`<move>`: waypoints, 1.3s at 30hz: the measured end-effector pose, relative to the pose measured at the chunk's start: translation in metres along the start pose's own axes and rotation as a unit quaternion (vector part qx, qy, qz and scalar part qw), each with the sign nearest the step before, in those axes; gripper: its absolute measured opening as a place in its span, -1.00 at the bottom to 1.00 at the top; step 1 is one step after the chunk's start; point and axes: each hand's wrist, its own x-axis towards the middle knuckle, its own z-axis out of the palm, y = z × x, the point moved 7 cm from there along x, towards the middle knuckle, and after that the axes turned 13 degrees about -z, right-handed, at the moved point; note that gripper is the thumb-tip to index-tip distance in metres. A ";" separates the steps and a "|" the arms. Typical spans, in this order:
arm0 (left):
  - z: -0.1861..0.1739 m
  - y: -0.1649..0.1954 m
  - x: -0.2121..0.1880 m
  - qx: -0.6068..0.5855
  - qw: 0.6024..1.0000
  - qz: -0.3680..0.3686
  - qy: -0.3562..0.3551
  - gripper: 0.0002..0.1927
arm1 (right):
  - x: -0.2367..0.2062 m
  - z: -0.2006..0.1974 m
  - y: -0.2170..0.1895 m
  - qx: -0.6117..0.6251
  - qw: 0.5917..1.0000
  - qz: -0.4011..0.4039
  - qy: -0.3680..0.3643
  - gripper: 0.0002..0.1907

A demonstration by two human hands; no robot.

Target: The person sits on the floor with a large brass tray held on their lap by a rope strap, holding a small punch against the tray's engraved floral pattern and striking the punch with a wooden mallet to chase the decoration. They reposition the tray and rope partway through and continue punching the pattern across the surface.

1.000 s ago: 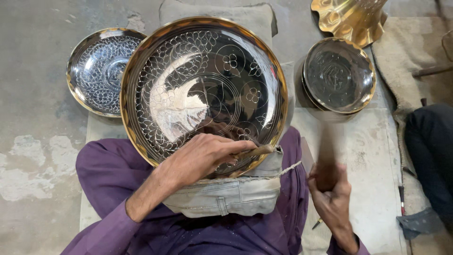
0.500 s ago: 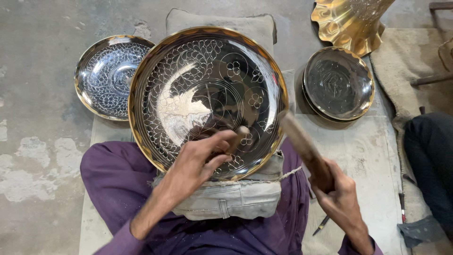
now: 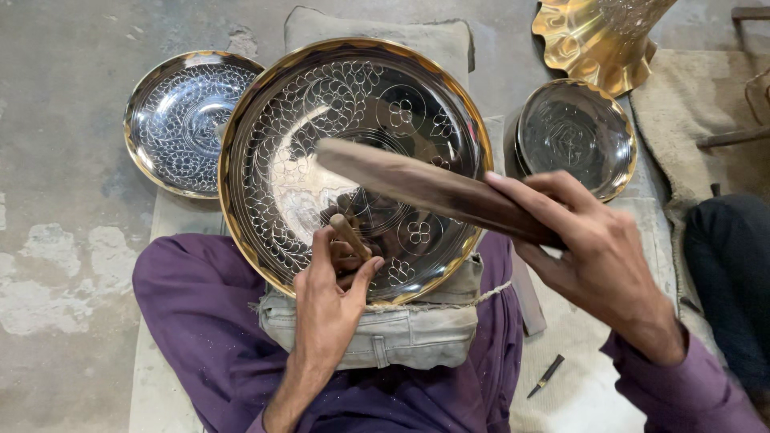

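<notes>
A grey concrete floor (image 3: 64, 265) carried a pale mat (image 3: 585, 393); a small dark chisel (image 3: 545, 376) lay on it, lower right.

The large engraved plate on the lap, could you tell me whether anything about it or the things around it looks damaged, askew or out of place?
Nothing stands out. The large engraved plate rests tilted on a folded cloth pad, with the left hand holding a small punch on it and the right hand gripping a wooden mallet. A loose tool lies on the mat.
</notes>
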 end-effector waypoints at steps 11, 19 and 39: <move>0.003 -0.008 -0.001 -0.024 1.000 0.011 -0.001 -0.53 | 0.064 -0.022 -0.041 -0.216 0.955 -0.199 -0.044 -0.35; 0.006 -0.012 0.006 0.017 1.000 0.009 -0.017 -0.49 | 0.067 -0.012 -0.026 -0.194 0.962 -0.163 -0.102 -0.48; 0.017 0.020 0.018 0.100 0.973 0.100 -0.182 -0.42 | -0.034 0.007 0.030 0.063 0.997 0.025 0.047 -0.23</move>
